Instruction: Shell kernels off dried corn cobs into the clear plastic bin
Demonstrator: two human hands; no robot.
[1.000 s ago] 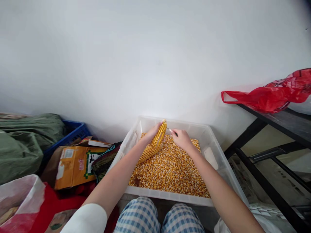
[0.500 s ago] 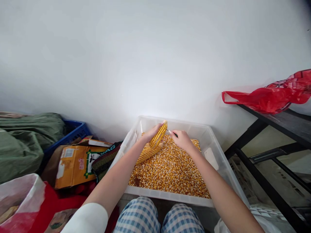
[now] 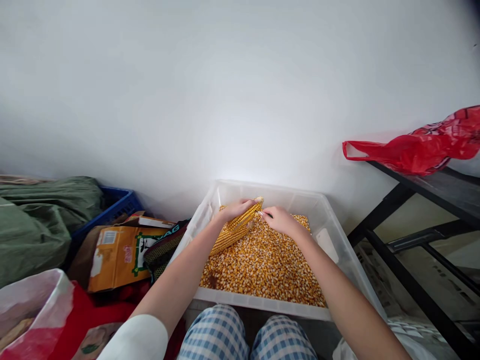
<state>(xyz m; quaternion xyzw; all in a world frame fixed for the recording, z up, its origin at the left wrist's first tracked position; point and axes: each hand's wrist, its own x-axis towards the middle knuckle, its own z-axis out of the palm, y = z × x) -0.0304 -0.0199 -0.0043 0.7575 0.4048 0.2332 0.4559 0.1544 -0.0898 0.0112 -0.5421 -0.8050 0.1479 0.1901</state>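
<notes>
My left hand [image 3: 235,210] is wrapped round a yellow ear of corn [image 3: 245,218], held tilted with one end up and to the right. At its upper right, my right hand [image 3: 281,220] is closed on a small screwdriver-like tool [image 3: 269,215] with a dark handle; its tip meets the ear and is hard to make out. Beneath the held ear, another ear of corn [image 3: 225,241] lies on loose corn kernels [image 3: 266,265]. All this is inside a translucent plastic bin [image 3: 258,299] in front of my knees.
A white wall [image 3: 240,90] rises behind the bin. To the left are an orange carton [image 3: 116,255], a mesh bag [image 3: 167,252], a blue crate [image 3: 122,202] with green cloth, and a red-and-white sack [image 3: 56,310]. On the right stands a black-framed table [image 3: 405,260] bearing a red plastic bag [image 3: 416,150].
My left hand has lowered the ear and tilted it flatter, its tip moving down and right. My right hand has shifted slightly down beside it, still holding the tool.
</notes>
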